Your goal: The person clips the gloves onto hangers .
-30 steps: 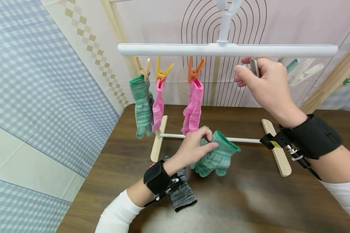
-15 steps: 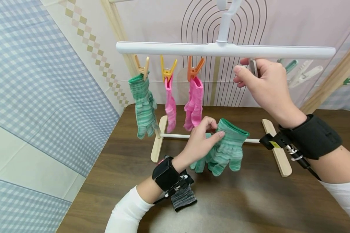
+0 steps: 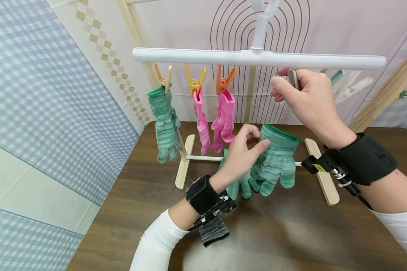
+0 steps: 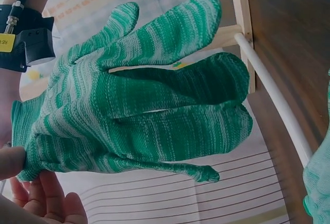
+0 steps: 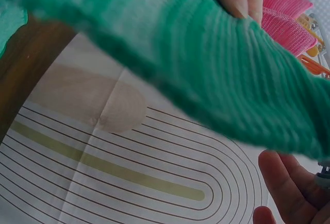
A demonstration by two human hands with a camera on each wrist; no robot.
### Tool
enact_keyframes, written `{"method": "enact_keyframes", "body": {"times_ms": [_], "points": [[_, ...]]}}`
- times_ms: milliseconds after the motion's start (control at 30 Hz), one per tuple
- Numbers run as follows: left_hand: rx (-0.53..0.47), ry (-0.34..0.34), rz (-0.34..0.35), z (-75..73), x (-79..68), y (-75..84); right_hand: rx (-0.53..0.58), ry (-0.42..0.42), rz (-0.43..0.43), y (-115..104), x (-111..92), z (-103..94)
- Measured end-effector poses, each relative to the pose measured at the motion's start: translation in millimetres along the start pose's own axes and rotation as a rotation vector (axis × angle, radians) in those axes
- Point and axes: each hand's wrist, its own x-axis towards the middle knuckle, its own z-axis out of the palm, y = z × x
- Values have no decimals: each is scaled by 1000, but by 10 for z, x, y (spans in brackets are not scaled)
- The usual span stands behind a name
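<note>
My left hand (image 3: pixel 239 150) pinches the cuff of a striped green glove (image 3: pixel 276 162) between thumb and fingers, and the glove's fingers hang down. In the left wrist view the same glove (image 4: pixel 139 90) fills the middle. Up under the white hanger bar (image 3: pixel 257 57), my right hand (image 3: pixel 312 98) grips a grey clothespin (image 3: pixel 293 78). Another green glove (image 3: pixel 239 186) shows behind my left hand, partly hidden. On the bar's left side hang a green glove (image 3: pixel 166 128) from a tan clothespin (image 3: pixel 163 79) and pink gloves (image 3: pixel 225 116) from yellow (image 3: pixel 195 81) and orange clothespins (image 3: pixel 225 81).
A dark grey knitted piece (image 3: pixel 213 229) lies on the wooden table (image 3: pixel 274 233), partly under my left wrist. Green and white clothespins (image 3: pixel 352 88) hang at the right. The stand's wooden feet (image 3: pixel 322 173) and a white lower rod (image 3: pixel 205 158) cross the table.
My left hand has lifted the green glove up and right, closer to the right hand. The yellow clothespin and its pink glove have swung right. My right hand has stayed almost in place.
</note>
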Motion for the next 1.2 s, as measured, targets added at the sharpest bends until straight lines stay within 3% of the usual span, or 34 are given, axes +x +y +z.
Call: {"method": "enact_keyframes", "body": {"times_ms": [400,700,1200], "points": [[-121,72,1,47,118,34,-3,-6,-5,-22,-14,-19],[-170,78,-40,58,225,89,11,-13,0,-21,-16,-48],[-289,89,-45,48,311,170,32,-10,-12,3,-16,-56]]}}
